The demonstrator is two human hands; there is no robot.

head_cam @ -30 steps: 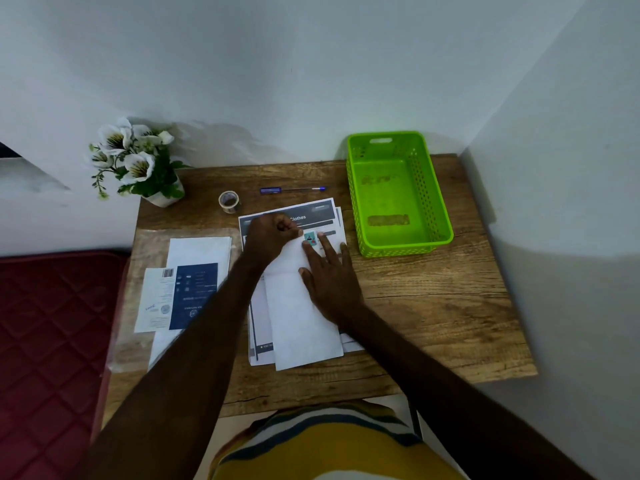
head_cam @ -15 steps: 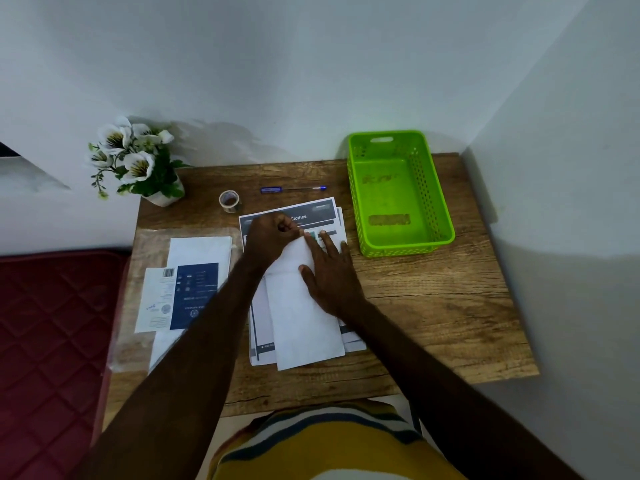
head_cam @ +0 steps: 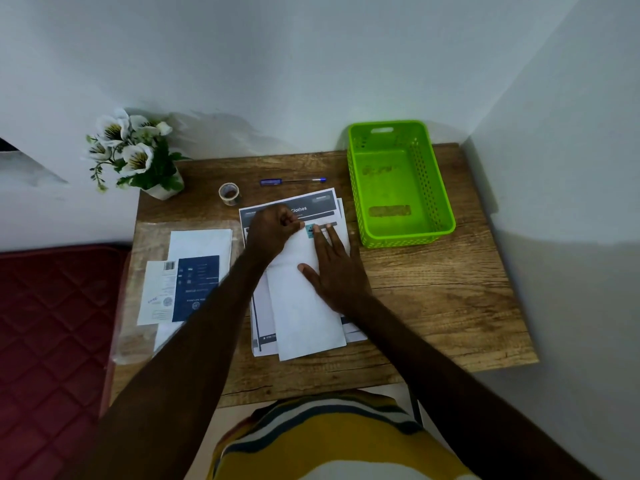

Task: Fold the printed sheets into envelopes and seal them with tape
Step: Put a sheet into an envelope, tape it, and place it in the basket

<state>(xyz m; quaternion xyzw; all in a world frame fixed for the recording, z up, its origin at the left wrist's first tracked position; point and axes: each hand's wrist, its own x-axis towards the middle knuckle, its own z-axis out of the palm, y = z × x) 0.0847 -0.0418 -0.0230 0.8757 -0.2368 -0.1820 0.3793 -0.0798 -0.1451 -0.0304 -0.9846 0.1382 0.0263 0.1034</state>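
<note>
Folded sheet (head_cam: 304, 306), mid-table atop the stack (head_cam: 258, 306): left hand (head_cam: 273, 230) curled, pinching its far edge, right hand (head_cam: 334, 271) flat with fingers spread, pressing; risk of a skewed crease if the stack slides beneath.

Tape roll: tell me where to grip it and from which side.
The tape roll lies flat on the table, open core facing up, standing free between the flower pot and the pen. Probably best to come straight down from above and pinch across its outer rim, or hook one finger into the core with the thumb outside.
</note>
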